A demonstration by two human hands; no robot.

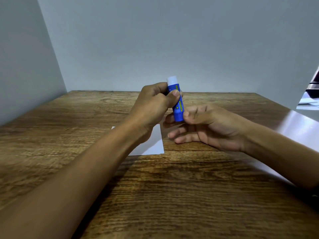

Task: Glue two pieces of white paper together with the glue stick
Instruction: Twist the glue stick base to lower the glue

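A blue plastic glue stick with a white cap (176, 100) stands nearly upright in the air above the brown wood-grain table (172, 195), held by both hands. The left hand (153, 104) curls around the stick's upper body, thumb pressed on the label just below the cap. The right hand (203, 125) pinches the stick's bottom end between thumb and fingertips. Below the glue stick, a white rectangular sheet of paper (155, 144) lies flat on the table, partly hidden by the left wrist.
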